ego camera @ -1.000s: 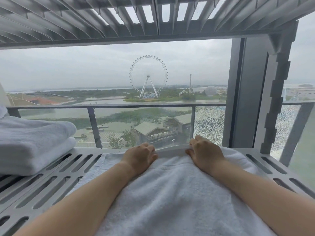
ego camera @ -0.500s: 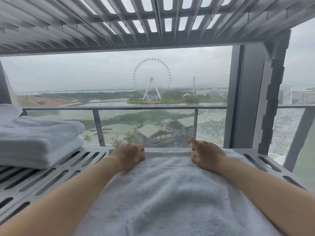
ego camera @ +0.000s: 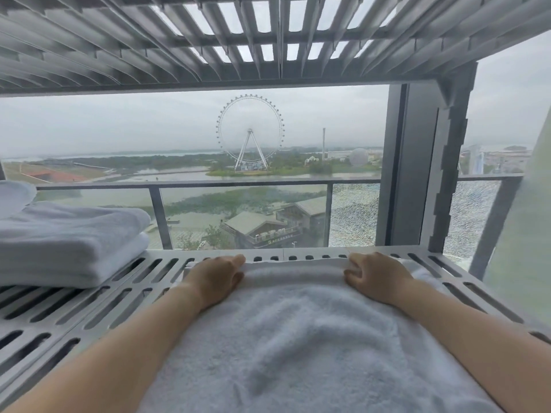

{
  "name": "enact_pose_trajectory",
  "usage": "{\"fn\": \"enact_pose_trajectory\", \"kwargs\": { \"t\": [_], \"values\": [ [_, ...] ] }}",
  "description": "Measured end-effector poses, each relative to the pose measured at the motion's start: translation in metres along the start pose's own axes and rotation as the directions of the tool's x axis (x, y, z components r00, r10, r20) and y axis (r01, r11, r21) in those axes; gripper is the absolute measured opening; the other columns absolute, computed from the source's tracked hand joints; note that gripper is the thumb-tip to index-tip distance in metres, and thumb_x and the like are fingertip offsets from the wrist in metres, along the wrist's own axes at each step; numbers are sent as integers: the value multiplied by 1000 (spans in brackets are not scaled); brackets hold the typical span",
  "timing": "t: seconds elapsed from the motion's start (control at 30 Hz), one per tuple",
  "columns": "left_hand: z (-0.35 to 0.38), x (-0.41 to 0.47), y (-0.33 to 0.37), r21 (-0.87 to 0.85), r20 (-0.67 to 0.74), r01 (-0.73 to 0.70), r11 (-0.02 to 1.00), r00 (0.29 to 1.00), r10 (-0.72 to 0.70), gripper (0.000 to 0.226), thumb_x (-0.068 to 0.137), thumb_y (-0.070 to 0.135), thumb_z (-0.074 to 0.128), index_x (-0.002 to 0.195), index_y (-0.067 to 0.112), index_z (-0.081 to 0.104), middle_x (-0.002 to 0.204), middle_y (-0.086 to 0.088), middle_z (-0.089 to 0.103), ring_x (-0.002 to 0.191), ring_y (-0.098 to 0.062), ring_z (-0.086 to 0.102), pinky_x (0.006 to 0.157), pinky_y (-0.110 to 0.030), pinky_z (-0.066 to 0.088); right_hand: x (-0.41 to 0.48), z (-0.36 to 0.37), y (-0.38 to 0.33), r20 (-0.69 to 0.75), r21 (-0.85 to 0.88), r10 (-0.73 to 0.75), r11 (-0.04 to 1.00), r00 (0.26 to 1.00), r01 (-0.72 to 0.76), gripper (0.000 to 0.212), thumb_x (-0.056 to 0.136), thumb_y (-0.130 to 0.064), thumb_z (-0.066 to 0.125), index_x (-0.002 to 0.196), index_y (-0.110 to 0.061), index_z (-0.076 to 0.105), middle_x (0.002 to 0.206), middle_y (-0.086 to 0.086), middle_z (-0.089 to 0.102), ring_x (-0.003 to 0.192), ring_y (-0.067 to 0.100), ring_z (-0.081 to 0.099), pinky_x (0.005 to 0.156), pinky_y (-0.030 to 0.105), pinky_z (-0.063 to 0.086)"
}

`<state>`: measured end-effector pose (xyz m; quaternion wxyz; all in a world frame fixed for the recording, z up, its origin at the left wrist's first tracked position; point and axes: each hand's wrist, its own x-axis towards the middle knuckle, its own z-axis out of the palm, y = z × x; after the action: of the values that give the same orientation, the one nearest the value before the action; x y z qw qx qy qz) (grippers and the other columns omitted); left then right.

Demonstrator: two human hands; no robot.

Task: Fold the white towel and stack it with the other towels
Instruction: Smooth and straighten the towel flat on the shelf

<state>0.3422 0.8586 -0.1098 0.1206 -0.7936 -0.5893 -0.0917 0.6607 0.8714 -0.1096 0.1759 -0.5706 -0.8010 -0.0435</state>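
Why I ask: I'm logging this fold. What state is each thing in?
white towel: spread on the shelf, far edge held by both hands.
left hand: fingers curled on the towel's far edge.
right hand: fingers curled on the towel's far edge.
folded towels: stacked at the shelf's left, untouched.

The towel lies on the shelf; stack, seemingly two-high, left.

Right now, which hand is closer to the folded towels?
Left. The left hand is right of the folded towels; the right hand lies farther right on the white towel.
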Motion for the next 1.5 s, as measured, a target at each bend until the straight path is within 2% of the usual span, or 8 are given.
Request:
{"fn": "enact_pose_trajectory", "kwargs": {
  "t": [0.27, 0.37, 0.43, 0.57, 0.9, 1.03, 1.33, 1.5],
  "values": [
    [0, 18, 52, -154, -46, -122, 980, 992, 116, 44, 89, 26, 42, 133, 29, 38, 137, 3, 47, 125, -20, 45, 100, -41, 39, -26, -11, -26, -239, -400, -428, 861, 872, 313, 10, 76, -17, 63, 66, -17, 65, 63, 1, 57, 54, 18, 59, 40, 24, 42],
    [8, 24, 80, -270, 6, -154, 951, 987, 161, 48, 93, 38, 42, 139, 29, 33, 144, 2, 40, 130, -20, 38, 106, -40, 34, -31, -7, -23, -168, -271, -309, 928, 936, 257, 13, 87, -30, 58, 86, -21, 67, 79, 3, 61, 69, 21, 63, 56, 28, 46],
    [10, 25, 79, -283, 40, -159, 946, 983, 178, 51, 94, 42, 40, 142, 31, 28, 148, 2, 35, 134, -19, 33, 109, -37, 29, -34, -5, -13, -128, -101, -61, 994, 990, 48, 25, 92, -34, 46, 107, -21, 61, 100, 3, 59, 95, 23, 58, 77, 34, 46],
    [11, 18, 70, -294, 85, -192, 936, 971, 226, 53, 96, 43, 36, 145, 36, 18, 151, 4, 29, 139, -16, 24, 111, -32, 20, -36, -5, 3, 71, 44, 213, 975, 974, -216, 36, 93, -36, 34, 124, -27, 50, 119, 1, 46, 116, 18, 38, 101, 43, 32],
    [6, 12, 72, -354, -131, -175, 918, 982, 137, 44, 87, 29, 51, 130, 24, 45, 127, 0, 52, 115, -19, 50, 95, -35, 41, -34, -3, 5, -212, 43, 251, 968, 945, -247, 22, 81, -23, 52, 102, -19, 53, 102, -1, 60, 90, 20, 55, 85, 35, 42],
    [5, 10, 72, -356, -180, -203, 912, 973, 146, 29, 90, 24, 48, 118, 18, 54, 115, -3, 56, 107, -22, 53, 89, -35, 44, -34, -3, 5, -266, -105, 246, 954, 932, -281, 9, 81, -22, 47, 88, -19, 52, 86, -3, 56, 85, 20, 50, 80, 35, 30],
    [-37, 32, 57, -77, -344, -235, 969, 918, 195, 18, 94, 16, 34, 90, 9, 50, 87, -7, 55, 82, -28, 57, 57, -31, 37, -10, -57, 13, -356, -225, 12, 969, 934, -99, 22, 80, -7, 40, 60, -15, 35, 61, 1, 43, 65, 24, 41, 60, 30, 32],
    [-32, 43, 54, 89, -21, -117, 989, 993, 120, 26, 92, 16, 36, 114, 11, 50, 113, -8, 54, 107, -27, 55, 77, -35, 44, 4, -38, 14, -111, -243, 84, 964, 990, -109, 15, 83, -15, 38, 69, -18, 42, 81, 3, 54, 79, 21, 47, 67, 30, 35]
  ]
}}
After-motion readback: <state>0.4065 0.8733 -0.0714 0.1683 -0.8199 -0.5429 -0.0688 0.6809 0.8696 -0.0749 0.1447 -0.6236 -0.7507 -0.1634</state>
